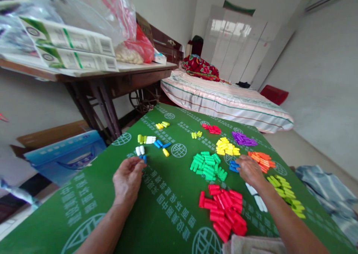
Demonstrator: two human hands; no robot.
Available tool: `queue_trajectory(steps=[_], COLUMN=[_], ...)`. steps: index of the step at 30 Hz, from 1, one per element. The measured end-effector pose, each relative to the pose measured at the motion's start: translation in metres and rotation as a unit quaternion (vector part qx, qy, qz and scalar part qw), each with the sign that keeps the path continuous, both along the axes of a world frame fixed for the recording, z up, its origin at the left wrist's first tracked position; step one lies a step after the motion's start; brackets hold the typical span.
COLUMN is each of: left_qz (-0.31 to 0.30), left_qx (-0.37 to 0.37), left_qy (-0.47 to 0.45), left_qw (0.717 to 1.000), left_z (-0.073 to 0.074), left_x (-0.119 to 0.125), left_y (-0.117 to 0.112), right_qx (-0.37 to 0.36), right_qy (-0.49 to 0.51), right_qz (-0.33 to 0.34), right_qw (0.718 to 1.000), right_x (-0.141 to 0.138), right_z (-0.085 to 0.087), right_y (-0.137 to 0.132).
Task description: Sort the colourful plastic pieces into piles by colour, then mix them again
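My left hand (129, 177) is closed in a pinch at the left of the green board, its fingertips on small blue plastic caps (144, 158). Two white caps (140, 150) lie just beyond it. At the right, my right hand (251, 170) reaches down with curled fingers at a small cluster of blue caps (233, 166); its fingers partly cover the cluster. Around that hand are piles of green caps (207, 166), yellow caps (227, 147) and orange caps (262, 160). White caps (260, 203) lie partly under my right forearm.
Red caps (223, 211) are heaped near the front, beside a folded cloth (253, 245). Lime caps (286, 196) line the right edge; purple caps (244, 138) lie farther back. A wooden table (125, 78) bearing boxes (75, 50) stands left, and a bed (223, 97) behind.
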State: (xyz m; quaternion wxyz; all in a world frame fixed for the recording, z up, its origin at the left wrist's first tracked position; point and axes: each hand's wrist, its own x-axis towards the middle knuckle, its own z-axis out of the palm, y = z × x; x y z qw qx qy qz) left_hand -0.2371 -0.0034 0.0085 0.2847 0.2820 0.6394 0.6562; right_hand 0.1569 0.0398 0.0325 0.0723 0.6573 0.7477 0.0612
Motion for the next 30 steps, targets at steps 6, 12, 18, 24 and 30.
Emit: queue_trajectory(steps=[6,12,18,24,30], left_qz=[0.022,0.045,0.063,0.054,0.058], left_qx=[0.022,0.031,0.026,-0.009,-0.05], left_qy=[-0.001,0.008,0.067,0.076,0.062], left_qw=[1.0,0.998,0.995,0.996,0.995], left_z=[-0.001,-0.006,-0.017,-0.021,-0.009], left_x=[-0.002,-0.009,-0.019,-0.024,-0.02], left_y=[-0.002,-0.001,0.0,0.003,0.012], right_qx=[0.022,0.023,-0.012,-0.038,-0.022], right_qy=[0.033,0.109,0.103,0.082,0.082], right_qz=[0.038,0.196,0.298,0.285,0.26], right_qw=[0.998,0.974,0.949,0.954,0.962], right_x=[-0.028,-0.138,-0.241,-0.275,-0.249], right_z=[0.009,0.039,0.033,0.017,0.028], right_y=[0.003,0.014,0.05,0.077,0.071])
